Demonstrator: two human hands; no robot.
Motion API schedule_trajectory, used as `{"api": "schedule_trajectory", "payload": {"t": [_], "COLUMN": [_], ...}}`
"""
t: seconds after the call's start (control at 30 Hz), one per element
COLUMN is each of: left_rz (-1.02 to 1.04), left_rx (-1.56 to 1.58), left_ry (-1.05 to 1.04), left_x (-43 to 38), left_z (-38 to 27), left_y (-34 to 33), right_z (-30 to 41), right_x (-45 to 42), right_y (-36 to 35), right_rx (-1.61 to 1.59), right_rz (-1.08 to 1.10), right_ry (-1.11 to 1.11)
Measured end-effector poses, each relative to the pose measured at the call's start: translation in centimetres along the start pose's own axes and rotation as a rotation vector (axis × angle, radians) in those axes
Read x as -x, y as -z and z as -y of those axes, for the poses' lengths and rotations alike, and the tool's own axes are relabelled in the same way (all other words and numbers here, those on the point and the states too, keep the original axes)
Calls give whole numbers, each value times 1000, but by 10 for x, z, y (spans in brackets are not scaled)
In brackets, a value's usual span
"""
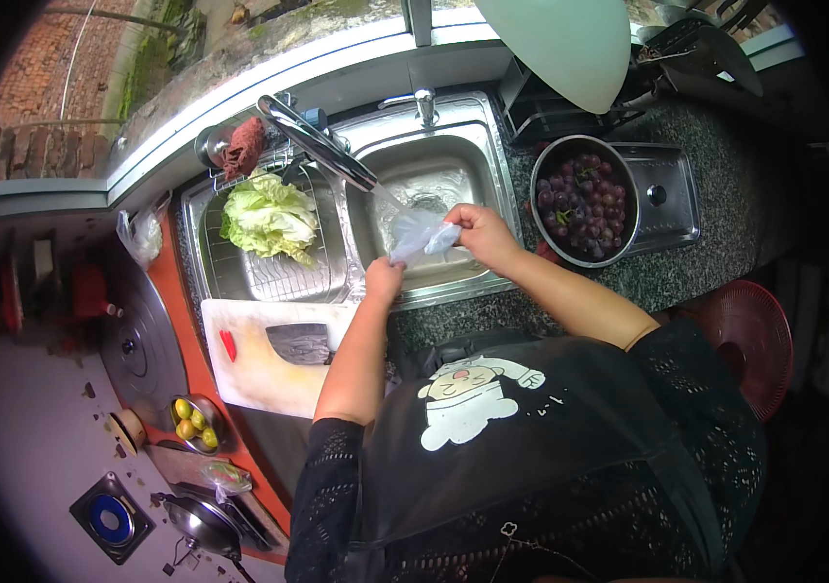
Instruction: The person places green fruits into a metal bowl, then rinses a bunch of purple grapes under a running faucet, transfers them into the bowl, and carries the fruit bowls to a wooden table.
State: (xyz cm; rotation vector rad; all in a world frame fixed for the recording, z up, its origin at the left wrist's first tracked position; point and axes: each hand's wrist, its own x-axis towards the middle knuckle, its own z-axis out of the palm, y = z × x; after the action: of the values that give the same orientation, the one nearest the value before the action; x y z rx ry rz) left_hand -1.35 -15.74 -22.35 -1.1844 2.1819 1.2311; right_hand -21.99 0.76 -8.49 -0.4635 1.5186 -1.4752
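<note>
Over the right basin of the steel sink (498, 175), both hands hold a thin, translucent white plastic bag or film (420, 229). My left hand (385, 279) grips its lower left end, fingers closed. At the right end, my right hand (486, 237) pinches a bunched, pale bluish part; whether anything is inside cannot be made out. A chrome faucet (319, 149) reaches over from the back left, with water running from its spout beside the plastic. A leafy head of lettuce or cabbage (268, 215) lies on a wire rack (294, 280) in the left basin.
A cutting board (254, 386) bears a cleaver (298, 344) and red chili pieces (227, 346). Right of the sink stands a steel pot (535, 218) of grapes (589, 204), beside a metal tray (680, 197). A red plastic basin (757, 350) sits lower right; a pale rounded object (567, 47) hangs above.
</note>
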Motion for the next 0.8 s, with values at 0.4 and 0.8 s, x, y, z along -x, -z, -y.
{"api": "schedule_trajectory", "payload": {"t": [0.4, 0.8], "left_rz": [-161, -161], "left_rx": [974, 311], "left_ry": [-117, -674], "left_x": [50, 139], "left_z": [-111, -220], "left_y": [106, 87], "right_z": [-32, -59], "right_x": [-93, -43], "right_y": [33, -32], "right_rx": [4, -394], "right_rz": [-198, 220], "right_ry": [-141, -71]}}
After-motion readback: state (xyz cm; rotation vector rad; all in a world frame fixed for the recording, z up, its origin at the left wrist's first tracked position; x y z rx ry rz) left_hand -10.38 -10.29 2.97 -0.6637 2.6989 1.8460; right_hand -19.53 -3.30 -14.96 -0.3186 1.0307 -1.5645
